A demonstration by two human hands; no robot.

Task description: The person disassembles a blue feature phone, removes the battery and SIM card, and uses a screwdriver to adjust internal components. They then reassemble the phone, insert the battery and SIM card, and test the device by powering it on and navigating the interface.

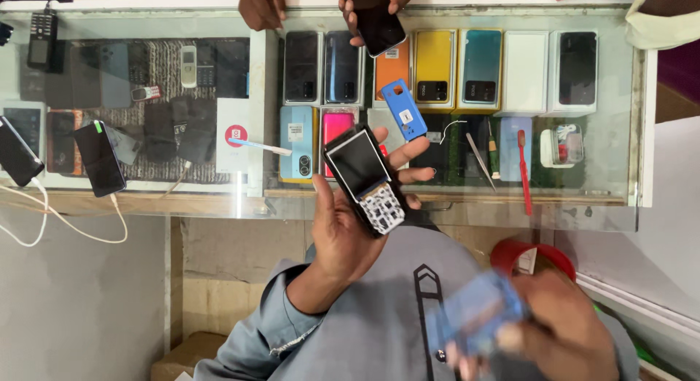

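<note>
Nearest to us, at the lower right, our right hand [561,330] is blurred; its fingers are curled around a pale blue, flat, card-like piece [477,321], pinching it near one end, and it hangs above our grey sleeve and shirt front [379,315]. Just behind it sits a red round container [532,258], partly hidden by the hand. Higher and toward the middle, our left hand [350,220] is cupped palm up, fingers bent around a keypad phone [364,178] with a dark screen and its white key frame bare; the phone lies tilted in the palm, screen end pointing away from us, over the near edge of the glass desk [219,202]. On the glass just beyond the fingertips lies a blue phone back cover [403,110], tilted. To its right on the desk we find metal tweezers [480,161] and a red toothbrush [524,173]. Under the glass stand rows of boxed phones, among them a yellow box [434,69] and a teal box [481,69]. To the far left a black smartphone [99,158] lies on the glass with a white cable [65,222] trailing off. At the far edge, another person's hand [375,13] holds a dark smartphone [373,20].
</note>
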